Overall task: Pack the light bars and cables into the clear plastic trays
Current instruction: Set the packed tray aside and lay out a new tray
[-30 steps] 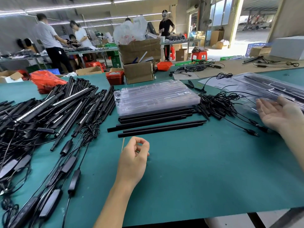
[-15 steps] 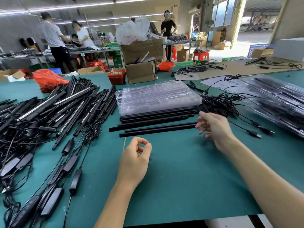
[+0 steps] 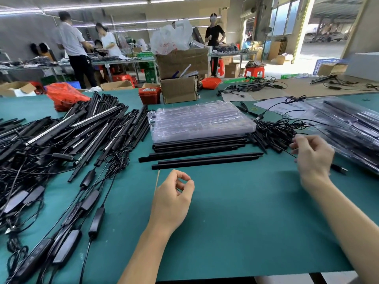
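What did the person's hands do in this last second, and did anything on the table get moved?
The right hand swung left to the black rods, then back right to the tangled cables, fingers now at a thin cable. The left hand stayed loosely curled over the green table. Clear trays and rods stayed put.

Two bare forearms and two hands are seen, entering from the lower edge. No sleeve is worn on either forearm as far as the frame reaches; both are uncovered from the wrist back to the edge. The left hand (image 3: 171, 198) is ungloved, and no ring, watch or band is seen on it or on its wrist. The right hand (image 3: 313, 155) is likewise ungloved, with no ring or strap visible, though it is slightly blurred, so fine detail cannot be made out. Nails are seen to be short on the left fingers (image 3: 189, 184). No other clothing of the person is shown.
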Demonstrator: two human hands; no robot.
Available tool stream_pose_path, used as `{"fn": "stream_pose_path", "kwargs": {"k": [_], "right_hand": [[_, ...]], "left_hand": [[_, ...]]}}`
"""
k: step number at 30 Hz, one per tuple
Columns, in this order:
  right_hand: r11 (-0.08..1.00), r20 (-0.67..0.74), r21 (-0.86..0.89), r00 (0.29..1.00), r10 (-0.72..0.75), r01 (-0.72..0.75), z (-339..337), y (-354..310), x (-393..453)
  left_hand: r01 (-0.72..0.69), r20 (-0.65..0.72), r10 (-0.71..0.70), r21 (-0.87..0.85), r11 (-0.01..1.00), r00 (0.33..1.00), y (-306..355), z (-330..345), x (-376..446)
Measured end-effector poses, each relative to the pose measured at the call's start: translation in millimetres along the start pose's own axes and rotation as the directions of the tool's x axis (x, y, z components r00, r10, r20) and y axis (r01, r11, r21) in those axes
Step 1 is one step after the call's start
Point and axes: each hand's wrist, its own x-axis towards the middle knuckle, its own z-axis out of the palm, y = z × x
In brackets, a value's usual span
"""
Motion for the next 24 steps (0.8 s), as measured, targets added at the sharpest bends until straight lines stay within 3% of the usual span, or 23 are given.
{"fn": "stream_pose_path", "kwargs": {"k": [3, 6, 9, 11, 14, 17, 19, 21, 24], "right_hand": [[0.996, 0.252, -0.075, 0.966, 0.063, -0.046, 7, 10, -15], [0.952, 0.44, -0.293, 0.896, 0.053, 0.087, 15, 18, -25], [0.822, 0.517, -0.493, 0.856, 0.013, 0.284, 17, 19, -29], [0.704, 0.58, -0.58, 0.815, 0.002, 0.411, 19, 19, -33], [0.526, 0.661, -0.645, 0.75, 0.02, 0.554, 22, 21, -38], [0.495, 0.663, -0.658, 0.748, 0.024, 0.567, 24, 21, -39], [0.488, 0.663, -0.66, 0.748, 0.021, 0.571, 24, 21, -39], [0.49, 0.662, -0.661, 0.749, 0.025, 0.568, 24, 20, -39], [0.491, 0.662, -0.663, 0.749, 0.03, 0.565, 23, 18, -41]], "left_hand": [[0.003, -0.002, -0.003, 0.015, 1.0, 1.0, 0, 0, 1], [0.063, 0.036, -0.066, 0.073, 0.995, 0.997, 1, -1, 6], [0.112, 0.149, -0.145, 0.21, 0.971, 0.978, 6, -5, 19], [0.152, 0.232, -0.194, 0.187, 0.971, 0.953, 12, -9, 30], [0.063, 0.16, -0.109, 0.267, 0.962, 0.981, 17, -15, 46], [-0.146, 0.007, 0.183, 0.635, 0.759, 0.983, 18, -24, 66], [-0.196, 0.069, 0.243, 0.814, 0.548, 0.967, 21, -31, 82], [-0.204, 0.159, 0.148, 0.903, 0.379, 0.976, 23, -37, 99], [-0.201, 0.238, -0.08, 0.927, 0.317, 0.968, 22, -42, 119]]}}
